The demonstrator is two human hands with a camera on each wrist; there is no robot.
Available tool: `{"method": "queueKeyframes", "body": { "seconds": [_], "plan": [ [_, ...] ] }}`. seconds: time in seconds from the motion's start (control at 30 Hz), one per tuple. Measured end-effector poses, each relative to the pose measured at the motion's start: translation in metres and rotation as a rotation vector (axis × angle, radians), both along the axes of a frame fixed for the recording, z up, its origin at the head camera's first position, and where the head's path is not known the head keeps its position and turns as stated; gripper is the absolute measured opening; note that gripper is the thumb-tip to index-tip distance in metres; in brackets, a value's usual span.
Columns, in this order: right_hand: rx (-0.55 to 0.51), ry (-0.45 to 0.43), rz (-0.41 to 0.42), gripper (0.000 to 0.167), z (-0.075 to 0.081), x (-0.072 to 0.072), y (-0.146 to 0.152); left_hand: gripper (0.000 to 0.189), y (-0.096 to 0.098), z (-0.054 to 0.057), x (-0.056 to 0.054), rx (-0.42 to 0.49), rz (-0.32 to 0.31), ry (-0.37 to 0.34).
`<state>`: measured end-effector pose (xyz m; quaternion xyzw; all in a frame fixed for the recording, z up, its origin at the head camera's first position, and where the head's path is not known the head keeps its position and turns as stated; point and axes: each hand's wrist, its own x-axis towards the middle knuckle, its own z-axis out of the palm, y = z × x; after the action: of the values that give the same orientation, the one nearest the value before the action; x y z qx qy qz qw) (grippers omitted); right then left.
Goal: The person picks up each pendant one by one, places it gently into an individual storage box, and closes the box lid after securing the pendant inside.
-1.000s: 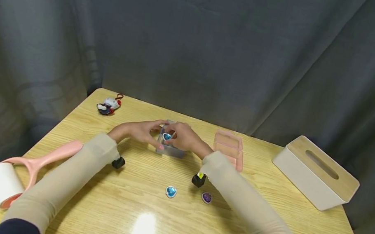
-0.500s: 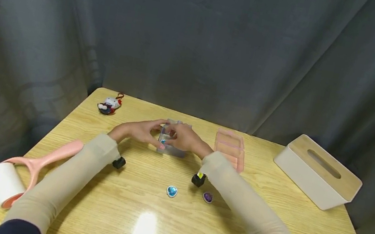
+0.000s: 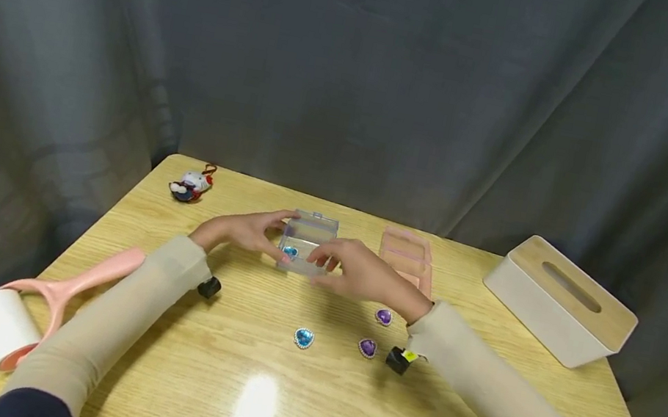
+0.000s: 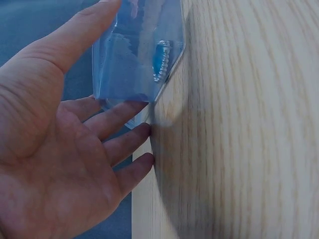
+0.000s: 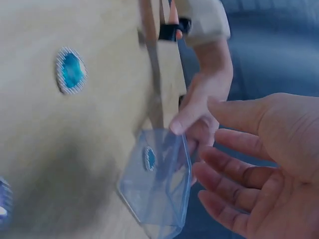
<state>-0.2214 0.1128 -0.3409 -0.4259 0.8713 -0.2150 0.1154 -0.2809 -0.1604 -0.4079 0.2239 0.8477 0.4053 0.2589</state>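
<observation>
A clear plastic box (image 3: 301, 262) with its lid raised stands at the middle back of the table. In its left part lies a blue heart-shaped gem (image 3: 290, 252) edged with small beads. My left hand (image 3: 246, 230) holds the box by its left end, thumb at the near corner and fingers at the far side. My right hand (image 3: 353, 269) hovers by the box's right front, fingers loosely bent and nothing in them. Another blue heart gem (image 3: 303, 338) lies on the table nearer me. Two purple heart gems (image 3: 383, 316) lie to its right.
A pink clear box (image 3: 408, 253), lid open, sits right of the clear one, partly behind my right hand. A tissue box (image 3: 559, 300) stands at the right. On the left are a lint roller (image 3: 60, 294) and a small plush charm (image 3: 190, 186) near the back corner.
The blue gem went from my right fingers down into the clear box. My right hand has let go and drawn back to the right, uncovering a second purple gem. The left hand stayed put.
</observation>
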Motion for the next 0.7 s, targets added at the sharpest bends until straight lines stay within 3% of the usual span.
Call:
{"method": "queueKeyframes", "body": {
  "seconds": [0.17, 0.3, 0.5, 0.7],
  "plan": [
    [0.036, -0.079, -0.002, 0.036, -0.007, 0.027, 0.011, 0.108, -0.003, 0.000, 0.002, 0.016, 0.007, -0.011],
    [0.104, -0.096, -0.065, 0.041, -0.026, 0.045, 0.014, 0.108, -0.005, 0.000, 0.003, 0.023, 0.015, -0.025],
    [0.166, -0.020, -0.170, 0.049, -0.055, 0.063, 0.012, 0.107, -0.005, 0.000, 0.004, 0.040, 0.017, -0.036],
    [0.149, 0.062, -0.179, 0.041, -0.069, 0.071, 0.007, 0.106, -0.003, 0.001, 0.004, 0.022, 0.007, -0.013]
  ]
}}
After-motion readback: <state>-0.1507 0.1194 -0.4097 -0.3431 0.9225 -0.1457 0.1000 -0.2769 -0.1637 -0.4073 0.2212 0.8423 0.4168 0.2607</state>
